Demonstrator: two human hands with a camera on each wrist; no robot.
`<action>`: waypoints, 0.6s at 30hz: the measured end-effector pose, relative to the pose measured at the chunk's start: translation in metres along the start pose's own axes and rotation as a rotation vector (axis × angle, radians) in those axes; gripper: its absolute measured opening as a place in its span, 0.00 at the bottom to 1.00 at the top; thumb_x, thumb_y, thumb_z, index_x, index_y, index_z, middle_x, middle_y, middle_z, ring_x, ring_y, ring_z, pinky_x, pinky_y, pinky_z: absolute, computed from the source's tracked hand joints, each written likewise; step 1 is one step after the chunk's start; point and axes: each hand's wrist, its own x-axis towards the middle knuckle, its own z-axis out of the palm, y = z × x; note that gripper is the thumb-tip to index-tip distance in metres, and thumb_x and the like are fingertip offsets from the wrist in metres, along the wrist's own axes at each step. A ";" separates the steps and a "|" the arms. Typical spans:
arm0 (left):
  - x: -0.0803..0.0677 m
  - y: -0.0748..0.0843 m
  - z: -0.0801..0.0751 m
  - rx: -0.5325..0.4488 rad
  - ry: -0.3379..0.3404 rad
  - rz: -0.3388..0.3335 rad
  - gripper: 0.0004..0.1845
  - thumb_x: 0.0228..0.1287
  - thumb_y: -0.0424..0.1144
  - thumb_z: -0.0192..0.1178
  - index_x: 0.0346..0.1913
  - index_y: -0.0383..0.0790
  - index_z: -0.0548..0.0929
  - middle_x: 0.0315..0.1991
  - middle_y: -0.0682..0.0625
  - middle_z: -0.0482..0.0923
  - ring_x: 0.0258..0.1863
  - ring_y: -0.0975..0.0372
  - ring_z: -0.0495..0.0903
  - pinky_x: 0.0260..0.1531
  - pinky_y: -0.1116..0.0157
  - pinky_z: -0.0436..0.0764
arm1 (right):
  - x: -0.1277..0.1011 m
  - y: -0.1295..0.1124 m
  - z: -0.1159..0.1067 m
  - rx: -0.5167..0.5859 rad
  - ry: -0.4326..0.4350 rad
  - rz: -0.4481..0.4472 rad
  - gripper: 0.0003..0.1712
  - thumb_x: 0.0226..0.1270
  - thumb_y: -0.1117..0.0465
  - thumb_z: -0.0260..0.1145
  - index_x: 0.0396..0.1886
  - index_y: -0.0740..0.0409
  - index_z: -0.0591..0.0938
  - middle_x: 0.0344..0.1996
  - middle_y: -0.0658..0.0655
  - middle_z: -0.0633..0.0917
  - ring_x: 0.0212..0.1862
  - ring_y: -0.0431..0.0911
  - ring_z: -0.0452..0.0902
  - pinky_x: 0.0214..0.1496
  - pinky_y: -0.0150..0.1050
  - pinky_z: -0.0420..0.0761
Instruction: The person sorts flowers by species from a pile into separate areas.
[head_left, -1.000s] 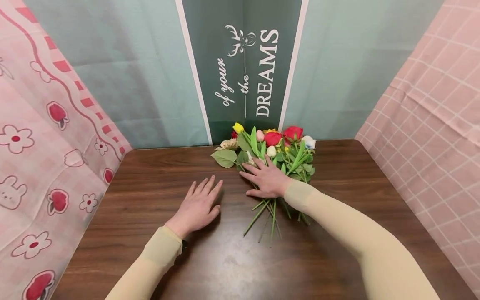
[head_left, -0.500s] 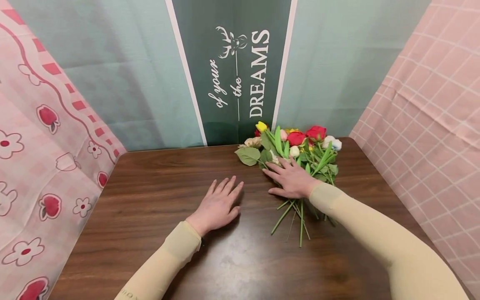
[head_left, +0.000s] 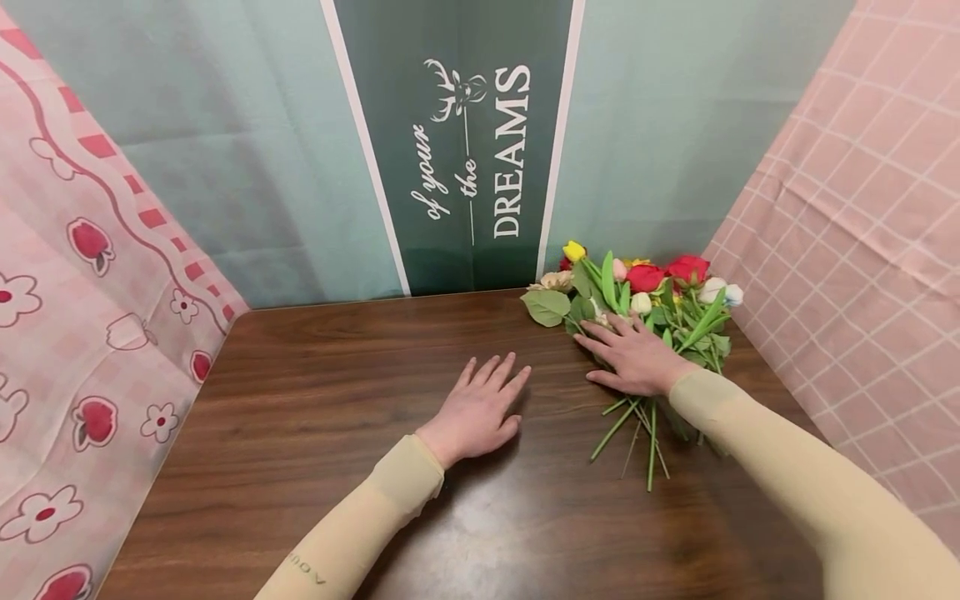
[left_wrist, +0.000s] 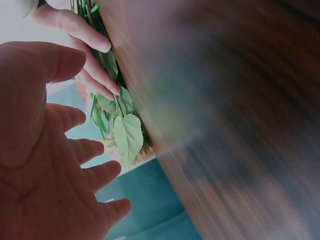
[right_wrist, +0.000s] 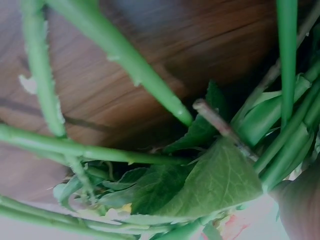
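Observation:
A loose bundle of flowers (head_left: pixel 645 279) lies at the far right of the table, with red, white, yellow and pink heads and green leaves. Its thin stems (head_left: pixel 648 450) point toward the front. My right hand (head_left: pixel 633 358) rests on the bundle with fingers spread, hiding part of the leaves and upper stems. Close green stems (right_wrist: pixel 135 70) and a leaf (right_wrist: pixel 215 177) fill the right wrist view. Left of the bundle, my left hand (head_left: pixel 476 408) is held palm down over the table with its fingers straight, holding nothing. Its palm side (left_wrist: pixel 45 160) shows in the left wrist view.
The dark wooden table (head_left: pixel 337 417) has a back edge along a teal curtain with a dark green printed band (head_left: pixel 457 150). Pink patterned cloth (head_left: pixel 82 333) hangs at the left, and pink checked cloth (head_left: pixel 855 250) hangs at the right beside the flowers.
The bundle of flowers has slid right across the table under my right hand. My left hand has moved right as well. The head view has shifted slightly.

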 end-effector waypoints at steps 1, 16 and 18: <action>0.001 0.003 0.000 0.001 -0.002 0.005 0.40 0.76 0.57 0.52 0.84 0.53 0.50 0.83 0.46 0.45 0.80 0.51 0.49 0.77 0.45 0.46 | -0.003 0.004 0.000 0.002 0.004 0.002 0.41 0.74 0.34 0.58 0.78 0.49 0.68 0.78 0.59 0.64 0.77 0.67 0.52 0.70 0.75 0.55; 0.011 0.021 0.000 0.011 0.000 0.045 0.40 0.76 0.57 0.51 0.84 0.53 0.50 0.83 0.45 0.45 0.80 0.51 0.49 0.77 0.45 0.46 | -0.026 0.039 0.001 -0.001 -0.033 0.038 0.39 0.76 0.35 0.56 0.78 0.49 0.69 0.78 0.59 0.63 0.77 0.66 0.51 0.71 0.73 0.55; 0.011 0.021 0.001 0.013 0.002 0.045 0.40 0.76 0.57 0.52 0.84 0.53 0.50 0.83 0.45 0.45 0.80 0.51 0.50 0.77 0.45 0.46 | -0.028 0.041 0.001 0.001 -0.032 0.048 0.39 0.76 0.36 0.57 0.78 0.49 0.69 0.78 0.59 0.64 0.77 0.66 0.51 0.71 0.73 0.55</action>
